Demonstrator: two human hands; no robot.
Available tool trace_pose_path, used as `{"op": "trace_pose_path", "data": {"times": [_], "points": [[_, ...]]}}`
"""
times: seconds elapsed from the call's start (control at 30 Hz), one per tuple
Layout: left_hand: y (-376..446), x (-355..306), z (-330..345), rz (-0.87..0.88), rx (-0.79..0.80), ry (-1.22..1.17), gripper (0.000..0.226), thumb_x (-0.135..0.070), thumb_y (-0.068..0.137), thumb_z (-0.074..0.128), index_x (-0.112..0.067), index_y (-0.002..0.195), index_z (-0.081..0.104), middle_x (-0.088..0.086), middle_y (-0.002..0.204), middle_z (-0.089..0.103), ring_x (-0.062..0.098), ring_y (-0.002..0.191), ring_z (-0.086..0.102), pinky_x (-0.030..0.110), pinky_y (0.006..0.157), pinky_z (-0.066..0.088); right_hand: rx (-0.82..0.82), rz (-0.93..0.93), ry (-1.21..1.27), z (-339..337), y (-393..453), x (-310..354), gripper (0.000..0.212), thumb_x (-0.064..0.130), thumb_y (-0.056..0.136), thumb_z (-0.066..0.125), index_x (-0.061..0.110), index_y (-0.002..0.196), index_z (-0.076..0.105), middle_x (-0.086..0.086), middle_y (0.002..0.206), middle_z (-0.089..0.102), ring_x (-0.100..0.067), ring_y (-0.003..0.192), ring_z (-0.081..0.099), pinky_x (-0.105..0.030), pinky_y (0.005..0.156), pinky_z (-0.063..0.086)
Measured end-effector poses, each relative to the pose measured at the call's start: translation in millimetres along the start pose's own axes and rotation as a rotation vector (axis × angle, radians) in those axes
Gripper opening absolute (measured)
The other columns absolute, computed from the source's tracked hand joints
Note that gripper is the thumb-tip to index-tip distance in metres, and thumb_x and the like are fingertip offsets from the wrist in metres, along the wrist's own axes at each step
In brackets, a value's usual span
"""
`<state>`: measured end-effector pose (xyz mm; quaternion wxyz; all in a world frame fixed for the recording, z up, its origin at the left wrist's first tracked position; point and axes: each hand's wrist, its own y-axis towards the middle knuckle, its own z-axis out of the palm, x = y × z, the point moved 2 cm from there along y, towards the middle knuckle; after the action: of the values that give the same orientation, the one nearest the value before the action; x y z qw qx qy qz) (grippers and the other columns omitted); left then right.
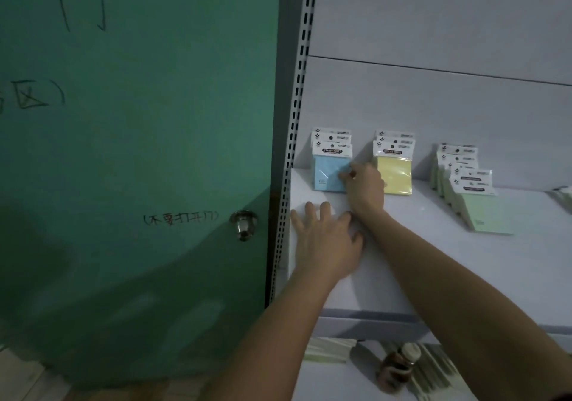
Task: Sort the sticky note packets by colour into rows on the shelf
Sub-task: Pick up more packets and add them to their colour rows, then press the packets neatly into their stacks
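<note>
right hand [362,183] pinching front blue packet [328,173], frame centre, leaning in blue row on shelf [402,261]. left hand [325,239] resting flat, fingers spread. advisable: squaring packet against row behind.

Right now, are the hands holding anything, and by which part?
The right hand pinches the front pale-blue sticky note packet at its right edge. The left hand rests flat on the white shelf, holding nothing.

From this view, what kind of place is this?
Probably a small shop or stockroom: a white shelf on a slotted metal post, packaged sticky notes stood in rows, and a green door beside it.
</note>
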<state>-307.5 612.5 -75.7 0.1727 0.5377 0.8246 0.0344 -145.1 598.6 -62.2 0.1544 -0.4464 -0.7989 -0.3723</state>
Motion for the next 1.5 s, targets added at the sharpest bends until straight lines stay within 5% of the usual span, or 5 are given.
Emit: {"op": "trace_pose_path", "data": {"times": [0.33, 0.57, 0.7, 1.17, 1.5], "points": [[-1.3, -3.7, -3.6, 0.011, 0.033, 0.051, 0.045, -0.053, 0.093, 0.026, -0.033, 0.127, 0.047, 0.01, 0.139, 0.041, 0.037, 0.134, 0.029, 0.062, 0.107, 0.018, 0.077, 0.057, 0.09, -22.5, -17.2, 4.9, 0.026, 0.015, 0.096, 0.046, 0.002, 0.112, 0.062, -0.017, 0.111, 0.063, -0.031, 0.101, 0.059, -0.03, 0.078, 0.041], [-5.7, -8.8, -11.9, -0.002, 0.078, 0.086, 0.051, -0.056, 0.093, 0.028, -0.038, 0.139, 0.04, 0.004, 0.145, 0.039, 0.028, 0.133, 0.035, 0.05, 0.107, 0.025, 0.398, -0.015, 0.118, -119.9, -53.0, -26.3, 0.039, 0.031, 0.098, 0.048, 0.01, 0.129, 0.059, -0.009, 0.124, 0.063, -0.027, 0.114, 0.057, -0.03, 0.09, 0.041], [-6.9, -29.3, -22.6, -0.137, 0.233, 0.219, 0.054, -0.054, 0.096, 0.023, -0.036, 0.146, 0.029, 0.005, 0.153, 0.03, 0.033, 0.134, 0.036, 0.06, 0.111, 0.019, 0.482, -0.076, 0.04, -193.8, -81.8, -77.7, 0.042, 0.041, 0.098, 0.045, 0.019, 0.133, 0.055, -0.001, 0.128, 0.061, -0.021, 0.114, 0.057, -0.031, 0.094, 0.043], [-52.2, -406.2, 20.6, 0.076, 0.262, -0.112, 0.054, -0.059, 0.093, 0.032, -0.037, 0.142, 0.038, 0.002, 0.151, 0.036, 0.03, 0.136, 0.035, 0.05, 0.107, 0.026, 0.428, 0.116, -0.282, -427.5, -125.8, -320.4, 0.057, 0.058, 0.095, 0.034, 0.027, 0.141, 0.045, -0.001, 0.144, 0.05, -0.023, 0.124, 0.053, -0.041, 0.102, 0.042], [-33.4, -489.4, 62.0, 0.048, 0.318, -0.337, 0.046, -0.049, 0.089, 0.048, -0.035, 0.133, 0.049, -0.002, 0.139, 0.05, 0.021, 0.123, 0.05, 0.043, 0.104, 0.039, 0.345, 0.269, -0.182, -490.0, -128.8, -444.9, 0.05, 0.047, 0.098, 0.036, 0.021, 0.139, 0.047, -0.004, 0.143, 0.049, -0.024, 0.124, 0.05, -0.041, 0.098, 0.045]]}}
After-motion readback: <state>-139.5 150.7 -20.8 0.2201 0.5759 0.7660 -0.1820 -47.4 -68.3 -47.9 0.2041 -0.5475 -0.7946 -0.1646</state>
